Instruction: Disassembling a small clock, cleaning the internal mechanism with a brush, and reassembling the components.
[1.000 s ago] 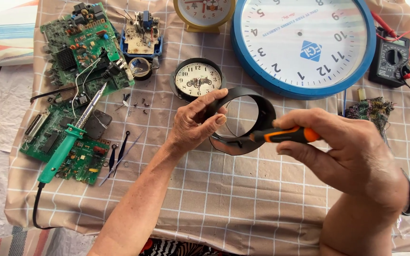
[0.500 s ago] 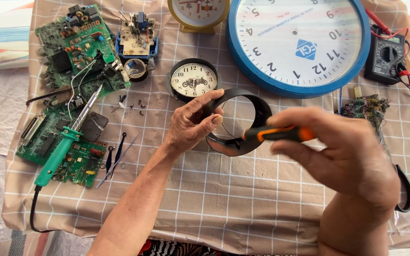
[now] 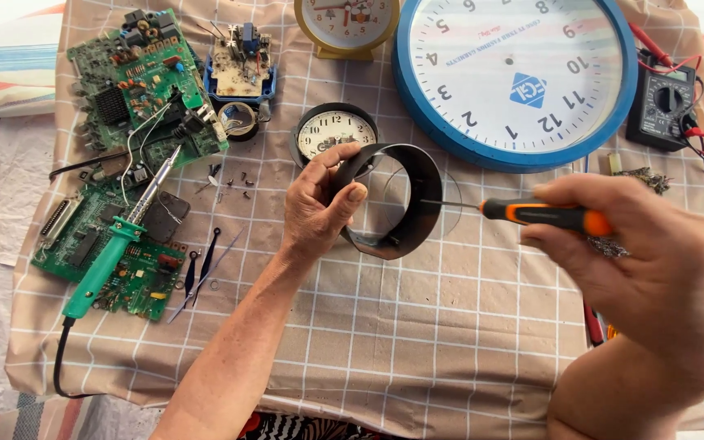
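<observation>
Black clock casing ring (image 3: 405, 200) off small dial (image 3: 334, 134), gripped upright above bench (image 3: 417, 342) in left hand (image 3: 319, 204). Right hand (image 3: 645, 269) clenches orange-handled screwdriver (image 3: 531, 214), tip at ring wall. Loose screws (image 3: 242, 181) beside dial; casing not refitted.

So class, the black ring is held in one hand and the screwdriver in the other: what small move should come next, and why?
Probably ease the screwdriver tip further into the ring. The left hand holds the ring tilted on edge above the cloth, and the right hand has the shaft pointing at its rim, so the tip seems lined up already.
</observation>
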